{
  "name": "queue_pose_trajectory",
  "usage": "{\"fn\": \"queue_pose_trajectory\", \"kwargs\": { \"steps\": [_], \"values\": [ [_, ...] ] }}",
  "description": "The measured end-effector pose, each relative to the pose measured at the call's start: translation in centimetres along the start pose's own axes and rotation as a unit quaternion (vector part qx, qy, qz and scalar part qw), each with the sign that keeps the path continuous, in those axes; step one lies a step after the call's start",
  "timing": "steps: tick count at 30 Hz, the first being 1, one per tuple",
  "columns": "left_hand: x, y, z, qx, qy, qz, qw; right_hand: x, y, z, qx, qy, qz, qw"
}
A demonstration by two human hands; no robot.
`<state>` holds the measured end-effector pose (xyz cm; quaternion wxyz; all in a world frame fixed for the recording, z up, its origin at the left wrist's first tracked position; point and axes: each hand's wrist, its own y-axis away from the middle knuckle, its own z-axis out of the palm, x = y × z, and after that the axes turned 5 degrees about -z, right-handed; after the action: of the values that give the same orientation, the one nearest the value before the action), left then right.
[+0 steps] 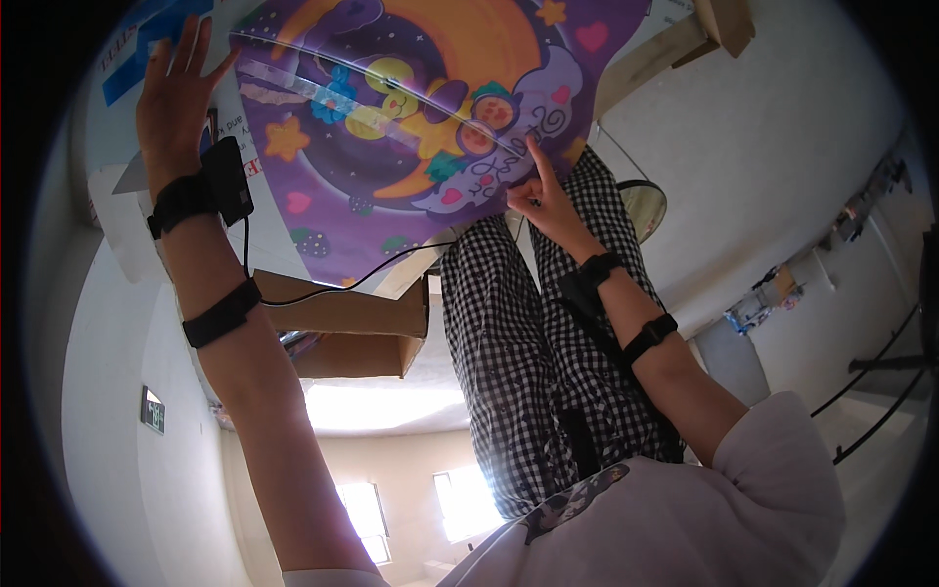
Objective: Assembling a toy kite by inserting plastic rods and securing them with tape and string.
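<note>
Sheet (430, 122) with purple cartoon print fills upper centre of frame. Left hand (179, 110), upper left: fingers spread wide, nothing gripped, thumb by sheet's left edge, blue tape (129, 80) near fingertips. Right hand (554, 203), right of centre: 1 finger straight over sheet's lower right, rest curled; can't tell if they pinch the edge.

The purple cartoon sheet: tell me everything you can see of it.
The purple cartoon sheet looks thin and glossy, printed with an orange crescent moon, a yellow character, stars and hearts. A clear, tape-like strip and a line, perhaps a seam, cross it diagonally. It lies spread out, its top beyond the frame. The left hand is at its upper left edge; the right hand seems to touch its lower right.
</note>
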<state>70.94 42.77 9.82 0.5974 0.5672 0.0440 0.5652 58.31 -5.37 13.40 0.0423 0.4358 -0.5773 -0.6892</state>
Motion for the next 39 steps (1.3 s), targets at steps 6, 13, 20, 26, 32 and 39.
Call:
{"fn": "queue_pose_trajectory", "kwargs": {
  "steps": [6,13,20,26,32,39],
  "values": [
    [-0.6,-3.1,-5.6,-0.174,0.587,-0.246,0.751,-0.8,0.1,0.5,0.004,0.01,0.009,1.0],
    [-1.1,-3.3,-6.0,-0.178,0.46,-0.219,0.842,-0.5,0.0,0.7,0.017,0.014,0.009,1.0],
    [-0.2,0.1,-0.6,0.003,-0.024,-0.058,0.998,0.0,0.2,0.7,0.009,0.041,0.017,0.999],
    [-0.2,-0.5,-0.7,-0.015,-0.14,-0.03,0.99,-0.3,0.2,0.9,0.017,0.026,-0.016,0.999],
    [-1.2,-2.1,-4.4,-0.116,-0.41,0.136,0.894,-0.7,0.2,1.2,0.025,0.041,0.0,0.999],
    [0.4,-1.0,-4.1,-0.01,-0.95,0.294,0.101,-0.4,0.3,1.3,0.031,0.017,-0.002,0.999]
  ]
}}
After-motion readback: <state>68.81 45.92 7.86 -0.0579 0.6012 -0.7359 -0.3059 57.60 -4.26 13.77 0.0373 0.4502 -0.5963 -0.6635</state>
